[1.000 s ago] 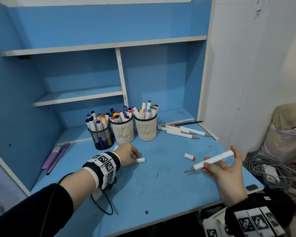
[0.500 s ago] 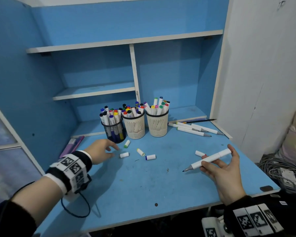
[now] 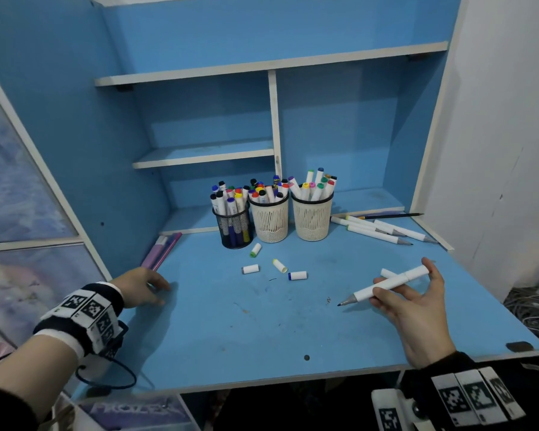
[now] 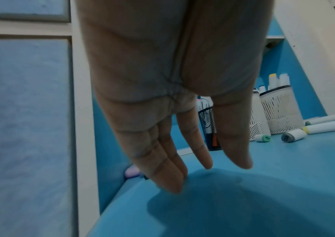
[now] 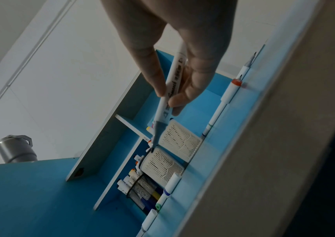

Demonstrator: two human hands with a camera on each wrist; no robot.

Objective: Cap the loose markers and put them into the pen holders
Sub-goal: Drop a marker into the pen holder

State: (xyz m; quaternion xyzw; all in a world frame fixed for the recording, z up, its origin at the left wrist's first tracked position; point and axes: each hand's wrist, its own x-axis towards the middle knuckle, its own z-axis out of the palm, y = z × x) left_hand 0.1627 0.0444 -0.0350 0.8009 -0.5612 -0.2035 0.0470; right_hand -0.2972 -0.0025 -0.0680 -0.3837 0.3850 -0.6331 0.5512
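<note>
1. Right hand (image 3: 417,309) grip: pinching uncapped marker (image 3: 386,284) mid-barrel, above counter (image 3: 262,331), right of pen holders (image 3: 269,220).
2. Left hand (image 3: 140,286) grip: wide, fingers flat, empty.
3. Marker: probably light, stiff, smooth plastic; felt tip likely fragile.
4. Caps (image 3: 297,275): small cylinders before holders, liable to roll.

Bright head view, dim wrist views, edge distortion

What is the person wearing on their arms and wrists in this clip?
Both hands are bare. The left wrist carries a black and white band of square coded markers, a black cable looping beneath it, and a dark sleeve pushed up the forearm. The right wrist has a similar marker band over a black sleeve.
</note>
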